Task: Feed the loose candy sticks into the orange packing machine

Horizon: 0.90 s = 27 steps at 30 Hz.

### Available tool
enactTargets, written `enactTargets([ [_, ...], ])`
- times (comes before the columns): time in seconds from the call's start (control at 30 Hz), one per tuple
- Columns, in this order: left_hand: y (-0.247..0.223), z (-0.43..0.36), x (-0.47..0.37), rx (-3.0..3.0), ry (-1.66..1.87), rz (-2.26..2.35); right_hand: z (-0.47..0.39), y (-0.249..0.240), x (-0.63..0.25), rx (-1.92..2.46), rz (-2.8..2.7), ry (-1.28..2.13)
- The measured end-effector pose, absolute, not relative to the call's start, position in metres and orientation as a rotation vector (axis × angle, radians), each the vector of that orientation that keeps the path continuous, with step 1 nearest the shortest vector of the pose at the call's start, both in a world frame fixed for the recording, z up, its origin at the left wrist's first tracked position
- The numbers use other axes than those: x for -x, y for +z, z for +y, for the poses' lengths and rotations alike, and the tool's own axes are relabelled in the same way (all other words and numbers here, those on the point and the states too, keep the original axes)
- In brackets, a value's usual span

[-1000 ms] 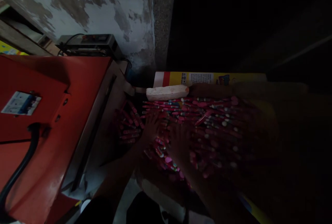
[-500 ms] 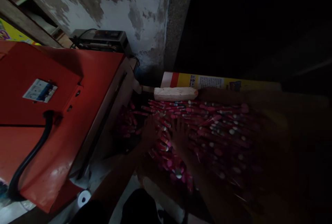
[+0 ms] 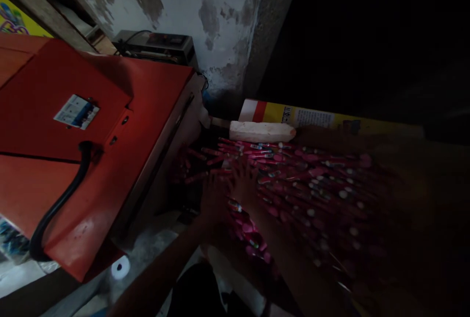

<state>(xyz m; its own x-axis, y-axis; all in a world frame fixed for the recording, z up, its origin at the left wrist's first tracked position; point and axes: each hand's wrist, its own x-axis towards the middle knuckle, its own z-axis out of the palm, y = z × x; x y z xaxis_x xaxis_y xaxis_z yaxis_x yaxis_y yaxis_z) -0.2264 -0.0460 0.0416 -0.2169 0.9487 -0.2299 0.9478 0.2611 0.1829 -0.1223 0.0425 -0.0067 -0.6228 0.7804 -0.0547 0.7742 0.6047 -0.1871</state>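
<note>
Many slim pink wrapped sticks (image 3: 293, 185) lie in a wide, dim heap, most of them pointing left to right. My left hand (image 3: 213, 194) rests at the heap's left edge, fingers spread and pointing away from me. Just right of it, my right hand (image 3: 244, 185) lies on the sticks, also with its fingers apart. Neither hand is closed round anything. Behind the heap lies a pale, worn block (image 3: 262, 132) with a thin handle-like piece at its left end.
An orange-red machine (image 3: 157, 92) with a black hose (image 3: 68, 194) fills the left side. Behind it stands a grey device (image 3: 157, 47) by the peeling wall. A yellow printed carton edge (image 3: 326, 117) runs behind the block. The right side is very dark.
The camera view has shifted, so the scene sits further right. My right hand has moved left over the sticks, closer to my left hand. Some sticks at the left lie differently.
</note>
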Motion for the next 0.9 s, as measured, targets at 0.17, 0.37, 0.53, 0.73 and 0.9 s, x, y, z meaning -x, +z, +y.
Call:
enactTargets([
  [0.17,0.061,-0.129,0.200,-1.687,0.421,2.168,0.049,-0.010,0.135,1.438,-2.755,0.319],
  [0.37,0.087,-0.185,0.204,-1.572,0.684,2.191,0.021,0.007,0.136,1.524,-2.670,0.334],
  [0.53,0.102,-0.190,0.219,-1.575,0.616,2.165,-0.012,-0.002,0.144,1.399,-2.725,0.408],
  [0.73,0.086,-0.158,0.224,-1.577,0.652,2.227,-0.005,-0.006,0.163,1.302,-2.684,0.366],
  [0.9,0.056,-0.092,0.210,-1.756,0.454,2.136,0.006,0.026,0.114,1.513,-2.568,0.173],
])
